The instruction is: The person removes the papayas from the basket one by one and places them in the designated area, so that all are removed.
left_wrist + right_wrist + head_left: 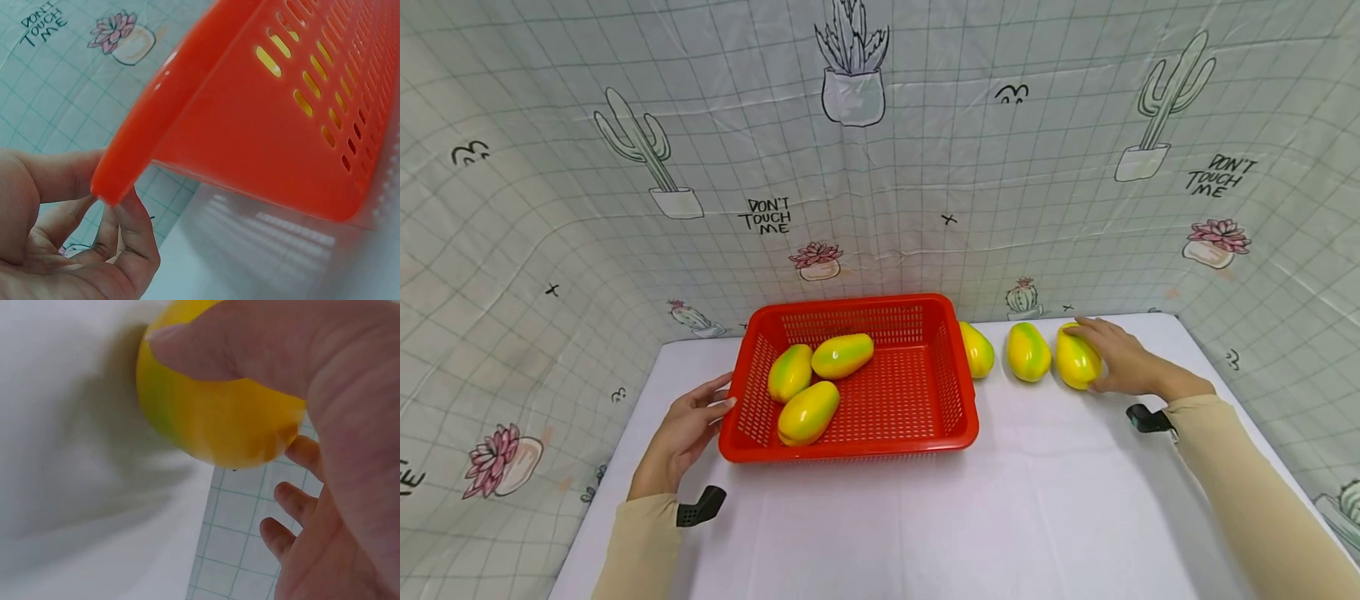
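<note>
My left hand (688,429) pinches the left rim of a red plastic basket (880,450); in the left wrist view the thumb and a curled finger are on either side of the rim (147,119). Inside the basket, towards its left, lie three yellow-green papayas, the nearest one (808,412) closest to the front wall. My right hand (1123,358) grips another papaya (1075,360) at the right end of a row on the table. In the right wrist view the thumb lies across this papaya (206,419), and its far side is hidden.
Between the basket and the gripped fruit are two more papayas: one (1030,352) stands apart, the other (977,350) is partly hidden by the basket's right wall. A white cloth covers the table (880,533). Behind rises a checked curtain (895,183) with cactus drawings.
</note>
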### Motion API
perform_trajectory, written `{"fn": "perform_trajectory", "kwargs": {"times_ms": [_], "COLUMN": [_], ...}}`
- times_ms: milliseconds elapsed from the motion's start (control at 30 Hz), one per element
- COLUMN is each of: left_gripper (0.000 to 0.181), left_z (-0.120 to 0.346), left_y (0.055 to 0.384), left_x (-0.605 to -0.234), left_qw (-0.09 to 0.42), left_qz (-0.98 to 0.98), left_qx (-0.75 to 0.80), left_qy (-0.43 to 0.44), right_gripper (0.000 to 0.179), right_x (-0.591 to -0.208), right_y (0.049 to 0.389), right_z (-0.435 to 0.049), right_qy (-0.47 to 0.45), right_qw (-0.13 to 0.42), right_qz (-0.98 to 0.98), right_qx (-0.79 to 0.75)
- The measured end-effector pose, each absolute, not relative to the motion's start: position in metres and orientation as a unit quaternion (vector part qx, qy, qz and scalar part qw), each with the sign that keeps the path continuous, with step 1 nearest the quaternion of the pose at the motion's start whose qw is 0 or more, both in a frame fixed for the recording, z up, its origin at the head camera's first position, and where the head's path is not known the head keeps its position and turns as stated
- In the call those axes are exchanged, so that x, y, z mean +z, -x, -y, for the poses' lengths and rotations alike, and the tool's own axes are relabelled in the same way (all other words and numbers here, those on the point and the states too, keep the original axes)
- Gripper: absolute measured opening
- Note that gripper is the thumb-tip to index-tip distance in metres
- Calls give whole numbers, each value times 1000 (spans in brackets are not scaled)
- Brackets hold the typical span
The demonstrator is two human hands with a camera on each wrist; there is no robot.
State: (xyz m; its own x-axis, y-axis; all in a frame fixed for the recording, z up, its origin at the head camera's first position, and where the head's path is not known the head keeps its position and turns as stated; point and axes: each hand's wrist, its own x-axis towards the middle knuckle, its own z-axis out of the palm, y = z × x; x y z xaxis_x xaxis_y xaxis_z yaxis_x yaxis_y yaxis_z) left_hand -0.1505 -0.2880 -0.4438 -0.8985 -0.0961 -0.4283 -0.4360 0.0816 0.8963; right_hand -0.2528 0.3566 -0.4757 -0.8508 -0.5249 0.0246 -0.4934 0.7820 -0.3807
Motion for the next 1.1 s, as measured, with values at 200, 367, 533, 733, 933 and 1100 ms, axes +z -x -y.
{"fn": "perform_trajectory", "kwargs": {"times_ms": [200,367,533,733,933,1100], "left_gripper": [63,63,64,64,63,63], "left_z": [287,287,288,288,287,287], "left_y": [150,150,149,149,150,150], "left_x": [-444,-444,-443,-442,-441,-441], "left_qw": [129,130,130,130,131,130], "left_qz": [-724,-725,-725,-726,-726,-725], "left_qx": [652,651,652,649,649,651], "left_qy": [182,183,181,184,186,185], "right_gripper": [92,92,93,89,84,80], "right_x": [-474,-474,-468,-448,-426,-408], "right_y": [253,253,252,250,245,241], "right_z": [-356,-356,-352,-336,-314,-287], "right_qy": [247,250,252,260,272,290], "right_qw": [95,91,76,62,39,10], "right_qz": [-945,-943,-942,-939,-941,-940], "right_qx": [-193,-198,-208,-216,-199,-179]}}
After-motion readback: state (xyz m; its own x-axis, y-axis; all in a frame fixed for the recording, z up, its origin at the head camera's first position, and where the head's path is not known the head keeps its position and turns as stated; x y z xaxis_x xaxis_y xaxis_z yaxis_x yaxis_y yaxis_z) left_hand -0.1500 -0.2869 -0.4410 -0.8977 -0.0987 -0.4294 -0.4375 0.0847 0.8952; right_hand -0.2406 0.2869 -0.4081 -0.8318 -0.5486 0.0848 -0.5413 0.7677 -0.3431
